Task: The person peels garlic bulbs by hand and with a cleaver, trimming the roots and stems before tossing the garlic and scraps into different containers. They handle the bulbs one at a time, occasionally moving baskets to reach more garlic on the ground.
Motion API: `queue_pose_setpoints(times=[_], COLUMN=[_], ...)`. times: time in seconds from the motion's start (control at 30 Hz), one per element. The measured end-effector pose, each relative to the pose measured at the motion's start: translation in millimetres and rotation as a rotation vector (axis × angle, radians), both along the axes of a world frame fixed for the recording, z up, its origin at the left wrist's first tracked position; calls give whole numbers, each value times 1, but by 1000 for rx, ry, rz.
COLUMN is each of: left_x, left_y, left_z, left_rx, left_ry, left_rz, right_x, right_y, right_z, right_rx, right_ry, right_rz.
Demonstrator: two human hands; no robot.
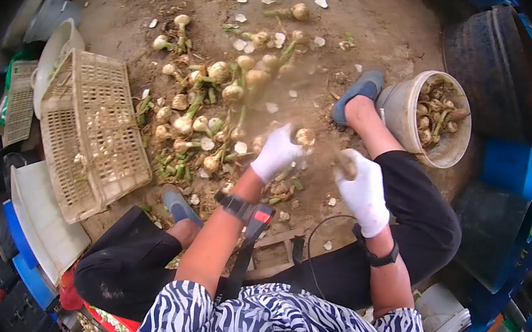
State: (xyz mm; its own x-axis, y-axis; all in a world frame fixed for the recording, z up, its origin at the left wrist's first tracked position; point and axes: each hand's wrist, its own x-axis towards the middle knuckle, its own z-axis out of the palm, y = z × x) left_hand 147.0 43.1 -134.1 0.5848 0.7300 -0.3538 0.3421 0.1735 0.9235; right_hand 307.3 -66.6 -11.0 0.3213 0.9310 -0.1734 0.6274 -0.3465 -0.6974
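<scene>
My left hand, in a white glove, has its fingers closed at the side of a garlic bulb. A brownish round garlic bulb, smeared by motion, sits in the fingers of my right hand, also gloved in white. The two hands are apart, above the ground between my knees. Left of them spreads a loose heap of garlic bulbs with cut green stems and soil on them. White peel pieces lie scattered around.
A white bucket with bulbs and stems inside stands by my right foot. At the left a beige plastic crate is tipped on its side. Dark tubs and a blue container line the right side.
</scene>
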Motion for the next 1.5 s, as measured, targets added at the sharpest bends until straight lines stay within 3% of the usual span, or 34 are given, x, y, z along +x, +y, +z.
queue_pose_setpoints(times=[0.07, 0.13, 0.2, 0.27, 0.3, 0.53, 0.6, 0.63, 0.77, 0.8, 0.87, 0.93, 0.97, 1.03, 1.07, 1.13, 1.2, 1.27, 1.3, 1.33, 1.4, 1.47, 1.5], left_x=[-24, -39, -52, -68, -76, -120, -132, -133, -137, -136, -143, -152, -155, -155, -152, -146, -144, -142, -147, -157, -176, -211, -218], left_y=[-10, -14, -18, -19, -24, -47, -50, -59, -69, -74, -86, -73, -68, -57, -57, -57, -58, -55, -53, -48, -28, -7, 1], left_z=[22, 66, 102, 119, 125, 151, 145, 149, 180, 195, 218, 211, 201, 188, 184, 181, 159, 139, 138, 139, 186, 213, 201], left_rx=[-236, 128, 132, 613, 694, 705, 768, 367, 475, 475, 433, 356, 297, 74, 71, -213, -221, -440, -487, -493, -480, -161, -177], left_ry=[-248, -86, -159, -48, 44, 196, 90, -20, 164, 163, 120, 206, 70, -276, -277, -653, -596, -828, -921, -1039, -1515, -1619, -1613], left_rz=[116, -16, 49, -18, 1, 29, 93, 212, 151, 151, 231, 230, 300, 436, 433, 520, 529, 628, 674, 730, 682, 683, 693], right_x=[-14, -26, -37, -47, -53, -87, -93, -92, -90, -74, -39, -54, -63, -82, -90, -102, -108, -108, -103, -98, -86, -69, -62], right_y=[-5, -5, -6, -7, -7, -17, -17, -14, -11, -2, 9, 9, 11, 1, -4, -5, -7, -3, 0, -3, -8, -7, -3], right_z=[-8, 5, 14, 26, 30, 37, 32, 20, -6, -32, -40, -13, 1, 18, 24, 27, 22, 2, -11, -21, -44, -45, -19], right_rx=[51, 85, 158, 170, 164, 222, 284, 334, 491, 340, 94, 203, 324, 262, 205, 161, 108, 113, 61, 55, -332, -83, -94], right_ry=[-154, -165, -175, -193, -218, -179, -175, -189, -192, -306, -293, -180, -67, 251, 415, 483, 544, 386, 427, 425, 657, 671, 721], right_rz=[197, 265, 365, 419, 463, 577, 488, 458, 361, 208, 66, 114, 133, 162, 171, 204, 224, 265, 323, 317, 63, -33, -84])
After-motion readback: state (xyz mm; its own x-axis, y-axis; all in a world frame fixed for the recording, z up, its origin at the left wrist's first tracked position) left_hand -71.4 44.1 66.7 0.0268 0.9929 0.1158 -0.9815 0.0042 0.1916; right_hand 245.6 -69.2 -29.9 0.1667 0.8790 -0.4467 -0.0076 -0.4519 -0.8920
